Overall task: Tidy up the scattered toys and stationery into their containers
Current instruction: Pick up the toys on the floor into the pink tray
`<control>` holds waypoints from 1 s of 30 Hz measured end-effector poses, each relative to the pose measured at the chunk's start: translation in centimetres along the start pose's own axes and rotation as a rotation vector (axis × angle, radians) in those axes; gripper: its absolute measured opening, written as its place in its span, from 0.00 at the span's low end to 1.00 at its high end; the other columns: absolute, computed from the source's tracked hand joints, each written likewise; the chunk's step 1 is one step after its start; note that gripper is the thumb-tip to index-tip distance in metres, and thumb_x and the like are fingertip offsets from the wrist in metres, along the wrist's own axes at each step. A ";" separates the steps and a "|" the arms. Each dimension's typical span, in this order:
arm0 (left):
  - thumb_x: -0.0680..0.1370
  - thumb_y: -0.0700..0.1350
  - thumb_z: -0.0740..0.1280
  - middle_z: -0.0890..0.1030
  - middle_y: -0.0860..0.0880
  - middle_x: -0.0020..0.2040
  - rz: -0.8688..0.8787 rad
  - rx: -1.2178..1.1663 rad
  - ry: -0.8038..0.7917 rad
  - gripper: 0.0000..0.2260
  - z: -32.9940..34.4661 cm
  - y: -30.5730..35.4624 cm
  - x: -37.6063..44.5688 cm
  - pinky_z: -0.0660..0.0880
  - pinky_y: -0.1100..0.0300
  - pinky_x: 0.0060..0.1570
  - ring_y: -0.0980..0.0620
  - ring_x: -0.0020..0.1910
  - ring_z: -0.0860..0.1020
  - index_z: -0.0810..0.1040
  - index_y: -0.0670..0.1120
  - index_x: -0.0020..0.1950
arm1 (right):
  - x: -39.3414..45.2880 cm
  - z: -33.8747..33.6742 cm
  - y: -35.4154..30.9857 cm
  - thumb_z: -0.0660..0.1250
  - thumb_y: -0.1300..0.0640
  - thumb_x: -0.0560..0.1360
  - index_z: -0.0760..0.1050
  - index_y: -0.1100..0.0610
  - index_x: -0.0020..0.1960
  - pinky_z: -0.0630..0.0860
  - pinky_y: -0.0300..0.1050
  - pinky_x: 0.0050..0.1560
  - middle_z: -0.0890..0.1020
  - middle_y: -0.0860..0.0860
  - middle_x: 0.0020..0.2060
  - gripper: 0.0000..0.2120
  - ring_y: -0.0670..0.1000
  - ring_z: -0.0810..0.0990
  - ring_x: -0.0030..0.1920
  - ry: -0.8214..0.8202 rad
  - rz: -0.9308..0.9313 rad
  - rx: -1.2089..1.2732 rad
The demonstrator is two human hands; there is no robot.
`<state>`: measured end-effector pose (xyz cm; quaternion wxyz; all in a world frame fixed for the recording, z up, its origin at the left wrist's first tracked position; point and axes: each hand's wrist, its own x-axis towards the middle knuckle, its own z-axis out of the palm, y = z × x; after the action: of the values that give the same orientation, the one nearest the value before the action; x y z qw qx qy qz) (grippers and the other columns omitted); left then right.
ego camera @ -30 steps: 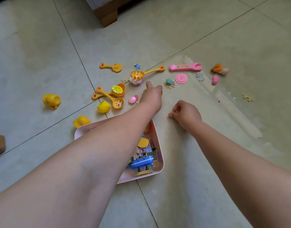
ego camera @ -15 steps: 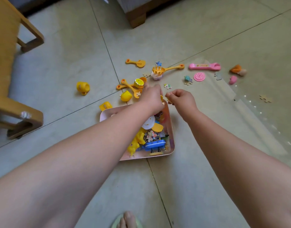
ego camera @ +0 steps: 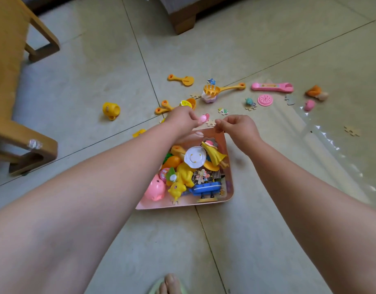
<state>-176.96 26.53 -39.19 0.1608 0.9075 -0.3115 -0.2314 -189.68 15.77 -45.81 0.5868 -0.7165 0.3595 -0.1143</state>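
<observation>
Your left hand [ego camera: 181, 120] pinches a small pink toy [ego camera: 203, 118] at the fingertips, held above the far edge of the pink tray [ego camera: 229, 181]. Your right hand [ego camera: 238, 126] is curled, fingers closed on a tan puzzle piece [ego camera: 210, 122]; the piece pokes out toward the pink toy, the two nearly touching, though the grip itself is partly hidden, so which fingers hold it is hard to say. The tray sits on the tiled floor [ego camera: 246, 240] below both hands, packed with toys: a white plate [ego camera: 195, 157], a yellow-dressed doll [ego camera: 214, 153] along its right side, a yellow figure [ego camera: 181, 181], a pink pig [ego camera: 155, 188] at the near-left, a blue piece [ego camera: 207, 187] at the near edge. Beyond the tray, scattered on the floor: a yellow cup [ego camera: 111, 110] well to the left, an orange scoop [ego camera: 181, 80], an orange strainer spoon [ego camera: 223, 89], a pink toy phone handset [ego camera: 272, 87], a pink round disc [ego camera: 265, 100], a teal figure [ego camera: 249, 101], and a loose puzzle piece [ego camera: 352, 130] far right. A wooden chair [ego camera: 13, 102] stands at the left edge of the floor. Your toes in a green sandal [ego camera: 172, 284] show at the bottom.
</observation>
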 end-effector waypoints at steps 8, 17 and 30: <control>0.78 0.42 0.65 0.76 0.42 0.63 -0.127 0.203 0.055 0.15 1.2 -3.6 4.7 0.72 0.56 0.54 0.42 0.61 0.75 0.73 0.48 0.64 | 5.0 1.0 1.3 0.69 0.55 0.75 0.79 0.50 0.54 0.69 0.40 0.39 0.79 0.49 0.43 0.07 0.49 0.78 0.43 0.113 0.114 -0.208; 0.71 0.50 0.75 0.70 0.42 0.64 -0.045 0.299 0.066 0.20 2.7 -5.4 7.2 0.75 0.51 0.58 0.42 0.59 0.75 0.77 0.45 0.60 | 8.2 2.6 2.1 0.75 0.48 0.68 0.77 0.43 0.56 0.75 0.46 0.52 0.71 0.50 0.51 0.17 0.50 0.76 0.52 -0.068 0.024 -0.621; 0.77 0.41 0.64 0.72 0.42 0.61 0.163 0.479 0.103 0.09 1.9 -4.3 6.0 0.75 0.53 0.46 0.40 0.53 0.78 0.81 0.42 0.54 | 7.3 2.0 3.0 0.69 0.57 0.73 0.77 0.48 0.48 0.68 0.40 0.34 0.76 0.46 0.34 0.06 0.49 0.76 0.37 0.102 0.075 -0.339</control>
<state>-171.57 25.66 -44.58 -0.0251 0.9021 -0.4211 -0.0907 -184.40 12.36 -51.06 0.4425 -0.7845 0.4294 -0.0662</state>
